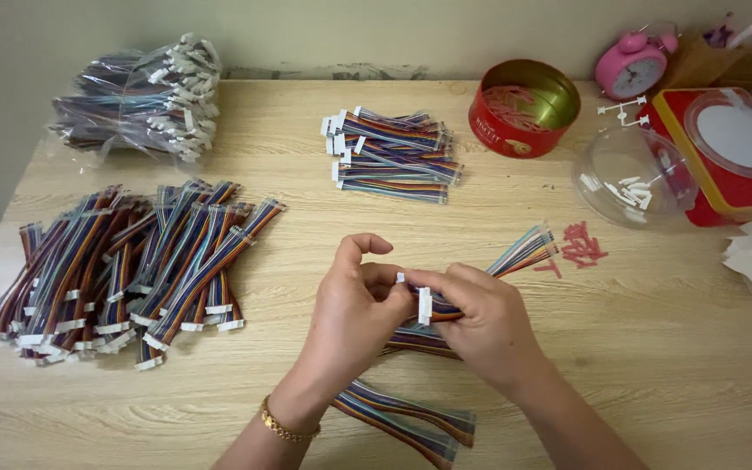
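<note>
Loose ribbon cables [406, 418], then hands, tin [524, 106] beyond.

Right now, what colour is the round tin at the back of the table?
The round tin is red outside, gold-green inside; the head view shows it.

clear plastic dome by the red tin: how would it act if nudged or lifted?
The clear dome looks thin-walled, so probably light and easy to slide on the wooden table. Its rounded shape suggests it may rock or tip. The small white parts inside would likely rattle and shift about.
</note>
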